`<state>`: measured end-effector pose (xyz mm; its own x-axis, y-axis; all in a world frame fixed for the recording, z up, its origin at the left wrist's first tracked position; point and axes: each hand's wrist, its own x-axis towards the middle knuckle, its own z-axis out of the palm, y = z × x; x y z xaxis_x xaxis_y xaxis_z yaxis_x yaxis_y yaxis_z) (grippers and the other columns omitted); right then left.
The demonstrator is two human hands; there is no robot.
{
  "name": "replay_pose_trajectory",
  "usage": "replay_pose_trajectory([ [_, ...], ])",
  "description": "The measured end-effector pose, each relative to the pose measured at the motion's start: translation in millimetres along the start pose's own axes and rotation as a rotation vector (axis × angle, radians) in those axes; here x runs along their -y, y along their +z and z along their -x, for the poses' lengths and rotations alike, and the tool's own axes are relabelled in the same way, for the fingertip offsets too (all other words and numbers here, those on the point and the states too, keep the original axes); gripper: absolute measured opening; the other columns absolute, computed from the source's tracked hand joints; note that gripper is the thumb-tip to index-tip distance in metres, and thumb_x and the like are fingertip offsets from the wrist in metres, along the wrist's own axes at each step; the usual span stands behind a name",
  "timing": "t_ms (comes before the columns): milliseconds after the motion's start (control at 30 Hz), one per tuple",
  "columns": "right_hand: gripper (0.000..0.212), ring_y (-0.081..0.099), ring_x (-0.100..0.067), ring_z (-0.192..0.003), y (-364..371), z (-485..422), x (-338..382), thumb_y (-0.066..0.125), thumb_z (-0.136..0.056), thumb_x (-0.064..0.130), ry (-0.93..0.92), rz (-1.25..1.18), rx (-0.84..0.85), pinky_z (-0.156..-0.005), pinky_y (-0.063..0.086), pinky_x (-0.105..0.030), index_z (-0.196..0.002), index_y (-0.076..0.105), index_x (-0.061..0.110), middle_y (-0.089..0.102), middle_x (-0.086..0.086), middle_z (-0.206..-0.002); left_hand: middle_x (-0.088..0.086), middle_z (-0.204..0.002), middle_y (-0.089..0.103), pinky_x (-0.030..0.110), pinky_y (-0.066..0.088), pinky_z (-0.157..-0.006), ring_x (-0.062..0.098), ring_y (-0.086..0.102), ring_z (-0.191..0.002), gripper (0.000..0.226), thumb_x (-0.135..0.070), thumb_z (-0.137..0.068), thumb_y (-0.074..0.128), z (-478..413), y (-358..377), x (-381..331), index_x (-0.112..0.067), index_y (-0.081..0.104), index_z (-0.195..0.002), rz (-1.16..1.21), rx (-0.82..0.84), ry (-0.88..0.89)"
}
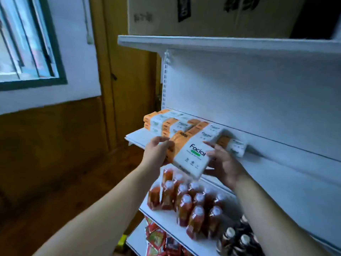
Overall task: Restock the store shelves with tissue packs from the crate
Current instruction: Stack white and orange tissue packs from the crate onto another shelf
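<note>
An orange and white tissue pack point(191, 154) marked "Facial" is held between both my hands just in front of the white middle shelf point(136, 138). My left hand point(156, 152) grips its orange left end. My right hand point(223, 163) grips its white right end from the side and below. Several more tissue packs point(175, 123) lie stacked on the shelf behind it, and one pack point(233, 145) lies alone further right by the back panel. The crate is out of view.
Below, a shelf carries several orange drink bottles point(191, 204) and dark bottles point(238, 237). Red packets point(156, 239) lie on the lowest shelf. A cardboard box point(212, 15) sits on the top shelf point(221, 44). Wooden wall panelling and a window point(27, 43) are to the left.
</note>
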<state>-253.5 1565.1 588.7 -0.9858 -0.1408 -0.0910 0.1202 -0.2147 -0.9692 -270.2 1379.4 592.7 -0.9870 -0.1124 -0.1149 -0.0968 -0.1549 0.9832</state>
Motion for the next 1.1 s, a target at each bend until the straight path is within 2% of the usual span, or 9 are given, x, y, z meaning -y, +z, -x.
replay_pose_trajectory([
  [100, 0.02, 0.061, -0.012, -0.056, -47, 9, 11, 0.061, -0.074, 0.012, -0.03, -0.009, -0.141, -0.054, 0.049, -0.027, -0.09, 0.055, 0.022, 0.064, 0.001, -0.075, 0.006, -0.071, 0.057, 0.026, 0.047, -0.053, 0.019, 0.052, -0.061, 0.009, -0.01, -0.084, 0.063, -12, 56, -1, -0.016, 0.056, -0.083, -0.006, 0.049, 0.005],
  [267, 0.013, 0.065, -0.017, -0.056, -109, 1, 18, 0.056, -0.086, 0.004, -0.098, -0.081, -0.446, -0.054, 0.051, -0.026, -0.081, 0.058, 0.015, 0.068, -0.005, -0.069, 0.008, -0.073, 0.055, 0.028, 0.046, -0.059, 0.018, 0.05, -0.058, 0.018, -0.013, -0.086, 0.063, -36, 132, 6, -0.016, 0.049, -0.075, -0.046, 0.194, -0.013],
  [333, 0.005, 0.067, -0.015, -0.055, -128, -10, 20, 0.058, -0.086, 0.006, -0.108, -0.129, -0.545, -0.052, 0.054, -0.025, -0.083, 0.059, 0.01, 0.07, -0.005, -0.066, 0.006, -0.079, 0.06, 0.027, 0.045, -0.064, 0.017, 0.054, -0.065, 0.012, -0.024, -0.083, 0.066, -51, 153, 10, -0.016, 0.057, -0.081, -0.223, 0.251, 0.096],
  [400, 0.003, 0.067, -0.017, -0.058, -145, -26, 25, 0.061, -0.086, 0.008, -0.115, -0.157, -0.629, -0.052, 0.054, -0.025, -0.084, 0.059, 0.008, 0.071, -0.005, -0.065, 0.006, -0.093, 0.067, 0.027, 0.044, -0.07, 0.021, 0.061, -0.085, 0.036, -0.042, -0.074, 0.064, -71, 168, 10, -0.014, 0.066, -0.096, -0.518, 0.334, 0.29],
  [467, 0.004, 0.066, -0.02, -0.063, -158, -45, 31, 0.062, -0.086, 0.009, -0.12, -0.154, -0.7, -0.054, 0.054, -0.026, -0.083, 0.06, 0.008, 0.07, -0.006, -0.066, 0.007, -0.11, 0.066, 0.028, 0.042, -0.079, 0.024, 0.059, -0.104, 0.048, -0.045, -0.076, 0.066, -98, 179, 6, -0.015, 0.065, -0.113, -0.789, 0.397, 0.453],
  [600, 0.006, 0.062, -0.021, -0.066, -169, -83, 38, 0.061, -0.085, 0.003, -0.074, -0.084, -0.71, -0.059, 0.052, -0.027, -0.08, 0.061, 0.007, 0.066, -0.01, -0.074, 0.008, -0.125, 0.059, 0.031, 0.041, -0.091, 0.027, 0.051, -0.117, 0.069, -0.042, -0.076, 0.069, -151, 194, 1, -0.021, 0.043, -0.136, -1.109, 0.476, 0.579],
  [767, 0.014, 0.059, -0.023, -0.065, -173, -118, 25, 0.06, -0.081, -0.007, -0.026, 0.072, -0.736, -0.065, 0.05, -0.028, -0.083, 0.067, 0.005, 0.064, -0.01, -0.071, 0.007, -0.126, 0.053, 0.033, 0.038, -0.093, 0.027, 0.042, -0.119, 0.048, -0.04, -0.083, 0.061, -186, 207, 14, -0.02, 0.05, -0.125, -1.504, 0.574, 0.726],
  [900, 0.017, 0.061, -0.024, -0.075, -173, -130, 13, 0.063, -0.08, -0.006, -0.026, 0.261, -0.804, -0.067, 0.049, -0.03, -0.082, 0.067, 0.011, 0.066, -0.01, -0.08, 0.006, -0.128, 0.048, 0.034, 0.035, -0.097, 0.026, 0.039, -0.123, 0.037, -0.027, -0.088, 0.055, -196, 212, 28, -0.017, 0.053, -0.123, -1.554, 0.573, 0.851],
  [1100, 0.019, 0.066, -0.02, -0.089, -176, -143, 7, 0.07, -0.076, 0.009, 0.015, 0.605, -0.789, -0.081, 0.051, -0.03, -0.094, 0.07, 0.016, 0.072, -0.004, -0.094, 0.007, -0.129, 0.045, 0.036, 0.038, -0.095, 0.026, 0.038, -0.122, 0.035, -0.022, -0.09, 0.05, -205, 218, 34, -0.015, 0.049, -0.124, -1.489, 0.609, 0.84],
])
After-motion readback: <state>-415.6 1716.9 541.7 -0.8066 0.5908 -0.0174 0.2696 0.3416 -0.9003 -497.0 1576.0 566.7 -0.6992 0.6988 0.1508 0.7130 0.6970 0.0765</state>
